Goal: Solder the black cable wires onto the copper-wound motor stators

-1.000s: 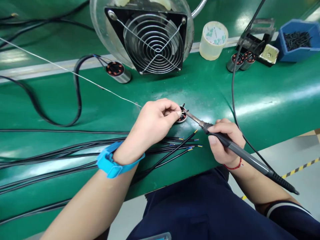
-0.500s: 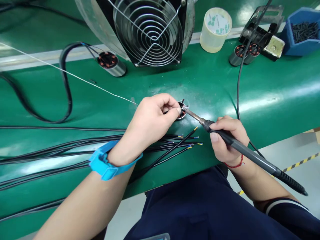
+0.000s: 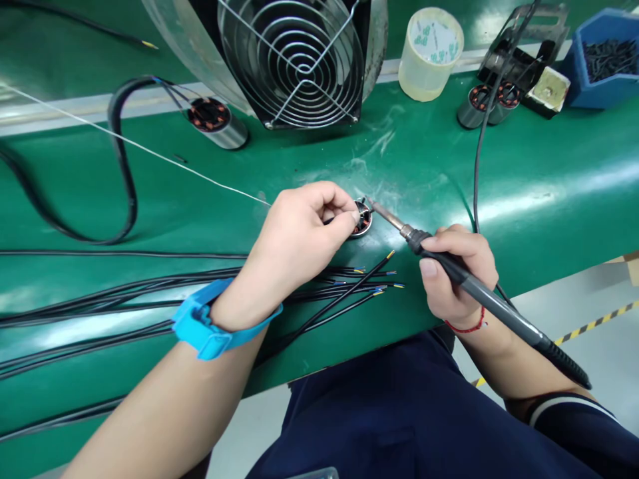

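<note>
My left hand [image 3: 302, 239] is pinched on a thin solder wire [image 3: 150, 152] that runs off to the far left, and its fingertips rest at a small round motor stator [image 3: 362, 219] lying on the green bench [image 3: 524, 173]. My right hand [image 3: 456, 273] grips a soldering iron [image 3: 479, 286] like a pen. The iron's tip [image 3: 372, 203] touches the upper right edge of the stator. Wisps of smoke [image 3: 384, 143] rise above the joint. A blue wrist strap [image 3: 210, 322] circles my left wrist.
Several black cables with stripped coloured ends [image 3: 369, 279] lie across the bench in front of me. A fume fan [image 3: 292, 56] stands behind, with another stator [image 3: 214, 120] on a looped cable to its left. A tape roll [image 3: 432, 50], two stators [image 3: 482, 103], an iron stand [image 3: 524, 46] and a blue bin [image 3: 606, 56] are at the right.
The head view has shifted down and forward. The iron tip has stayed at the stator with my left hand feeding the solder wire, and smoke now shows above the joint.
</note>
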A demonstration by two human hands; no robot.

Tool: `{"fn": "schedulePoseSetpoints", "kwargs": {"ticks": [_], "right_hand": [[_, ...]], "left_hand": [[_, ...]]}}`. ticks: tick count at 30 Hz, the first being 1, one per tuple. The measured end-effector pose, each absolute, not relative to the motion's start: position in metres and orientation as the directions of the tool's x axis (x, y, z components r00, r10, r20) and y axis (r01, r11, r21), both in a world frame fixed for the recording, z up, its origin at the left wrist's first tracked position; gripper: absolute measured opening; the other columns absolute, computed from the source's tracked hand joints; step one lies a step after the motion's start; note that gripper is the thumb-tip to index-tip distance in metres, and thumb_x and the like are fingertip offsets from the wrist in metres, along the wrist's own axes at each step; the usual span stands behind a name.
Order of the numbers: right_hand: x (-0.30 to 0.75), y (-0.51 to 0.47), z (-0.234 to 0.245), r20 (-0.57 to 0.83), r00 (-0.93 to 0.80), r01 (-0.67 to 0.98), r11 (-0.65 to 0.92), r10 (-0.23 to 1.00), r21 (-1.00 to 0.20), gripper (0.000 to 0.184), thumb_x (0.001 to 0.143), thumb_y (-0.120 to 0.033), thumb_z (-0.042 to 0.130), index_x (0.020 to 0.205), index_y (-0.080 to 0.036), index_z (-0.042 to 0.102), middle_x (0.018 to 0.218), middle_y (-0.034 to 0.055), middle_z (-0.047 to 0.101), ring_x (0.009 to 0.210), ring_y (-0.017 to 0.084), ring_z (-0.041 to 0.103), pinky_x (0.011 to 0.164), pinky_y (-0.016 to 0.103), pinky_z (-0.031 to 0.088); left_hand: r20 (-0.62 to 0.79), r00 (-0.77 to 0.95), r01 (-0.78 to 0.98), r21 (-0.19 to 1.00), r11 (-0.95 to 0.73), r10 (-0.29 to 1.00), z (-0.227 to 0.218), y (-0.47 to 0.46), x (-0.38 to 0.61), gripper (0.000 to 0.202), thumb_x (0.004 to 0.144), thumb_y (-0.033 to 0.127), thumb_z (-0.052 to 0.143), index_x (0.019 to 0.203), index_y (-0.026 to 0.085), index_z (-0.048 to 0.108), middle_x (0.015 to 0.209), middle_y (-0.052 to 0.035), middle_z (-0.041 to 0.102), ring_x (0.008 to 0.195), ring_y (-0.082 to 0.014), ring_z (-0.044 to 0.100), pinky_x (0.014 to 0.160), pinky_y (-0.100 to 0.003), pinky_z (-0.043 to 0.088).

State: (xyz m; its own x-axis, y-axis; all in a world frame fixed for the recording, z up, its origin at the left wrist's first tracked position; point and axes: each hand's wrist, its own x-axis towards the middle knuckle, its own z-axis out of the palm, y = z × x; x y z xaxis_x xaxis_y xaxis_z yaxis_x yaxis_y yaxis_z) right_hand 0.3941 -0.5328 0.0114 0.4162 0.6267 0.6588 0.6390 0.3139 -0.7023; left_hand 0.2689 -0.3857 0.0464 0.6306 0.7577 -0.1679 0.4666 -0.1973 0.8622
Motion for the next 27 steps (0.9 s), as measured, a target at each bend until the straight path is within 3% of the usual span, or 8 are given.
{"fn": "schedulePoseSetpoints", "kwargs": {"ticks": [5, 10, 13, 15, 19, 27], "right_hand": [[0.397, -0.532, 0.014, 0.623, 0.374, 0.686, 0.246, 0.687, -0.685, 0.021, 0.093, -0.023, 0.063, 0.113, -0.027, 0.063, 0.089, 0.0014, 0.071, 0.068, 0.016, 0.062, 0.06, 0.033, 0.056], [0.403, -0.52, 0.037, 0.436, 0.309, 0.632, 0.161, 0.845, -0.758, 0.037, 0.099, -0.027, 0.059, 0.136, -0.03, 0.054, 0.132, 0.0018, 0.067, 0.096, 0.018, 0.074, 0.089, 0.034, 0.062], [0.407, -0.507, 0.049, 0.296, 0.298, 0.619, 0.052, 0.908, -0.783, 0.033, 0.101, -0.021, 0.05, 0.134, -0.026, 0.054, 0.117, 0.0013, 0.072, 0.096, 0.018, 0.074, 0.091, 0.037, 0.061], [0.408, -0.498, 0.046, 0.249, 0.29, 0.622, 0.016, 0.924, -0.783, 0.036, 0.096, -0.018, 0.053, 0.132, -0.023, 0.053, 0.107, 0.0022, 0.073, 0.1, 0.021, 0.072, 0.092, 0.04, 0.06], [0.404, -0.49, 0.024, 0.249, 0.342, 0.56, 0.016, 0.906, -0.829, 0.048, 0.089, -0.017, 0.059, 0.133, -0.027, 0.046, 0.103, 0.0009, 0.068, 0.098, 0.019, 0.068, 0.091, 0.037, 0.057], [0.402, -0.49, 0.013, 0.24, 0.371, 0.458, 0.048, 0.897, -0.887, 0.041, 0.089, -0.015, 0.051, 0.128, -0.026, 0.047, 0.087, -0.0038, 0.067, 0.08, 0.014, 0.066, 0.083, 0.031, 0.055]], "left_hand": [[-0.149, 0.638, 0.457, 0.863, -0.216, 0.755, 0.044, -0.385, 0.268, 0.008, 0.075, 0.02, 0.062, 0.068, 0.017, 0.066, 0.063, 0.0009, 0.063, 0.057, -0.0106, 0.051, 0.054, -0.023, 0.039], [-0.153, 0.65, 0.462, 0.857, -0.227, 0.745, 0.045, -0.385, 0.268, 0.007, 0.075, 0.02, 0.062, 0.07, 0.017, 0.065, 0.065, 0.0012, 0.063, 0.058, -0.011, 0.052, 0.058, -0.024, 0.042], [-0.15, 0.648, 0.477, 0.844, -0.245, 0.746, 0.045, -0.385, 0.267, 0.007, 0.075, 0.021, 0.061, 0.072, 0.017, 0.066, 0.067, 0.0007, 0.064, 0.061, -0.012, 0.053, 0.059, -0.024, 0.041], [-0.143, 0.648, 0.483, 0.836, -0.259, 0.748, 0.044, -0.385, 0.267, 0.008, 0.074, 0.021, 0.06, 0.072, 0.017, 0.066, 0.068, 0.0004, 0.064, 0.062, -0.0121, 0.052, 0.06, -0.024, 0.041], [-0.137, 0.661, 0.476, 0.836, -0.272, 0.738, 0.042, -0.384, 0.267, 0.008, 0.075, 0.023, 0.06, 0.072, 0.018, 0.065, 0.068, 0.0007, 0.063, 0.061, -0.012, 0.05, 0.059, -0.024, 0.039], [-0.088, 0.652, 0.403, 0.881, -0.246, 0.753, 0.038, -0.385, 0.265, 0.007, 0.078, 0.025, 0.06, 0.074, 0.019, 0.06, 0.068, 0.0013, 0.061, 0.063, -0.0121, 0.052, 0.06, -0.024, 0.041]]}}
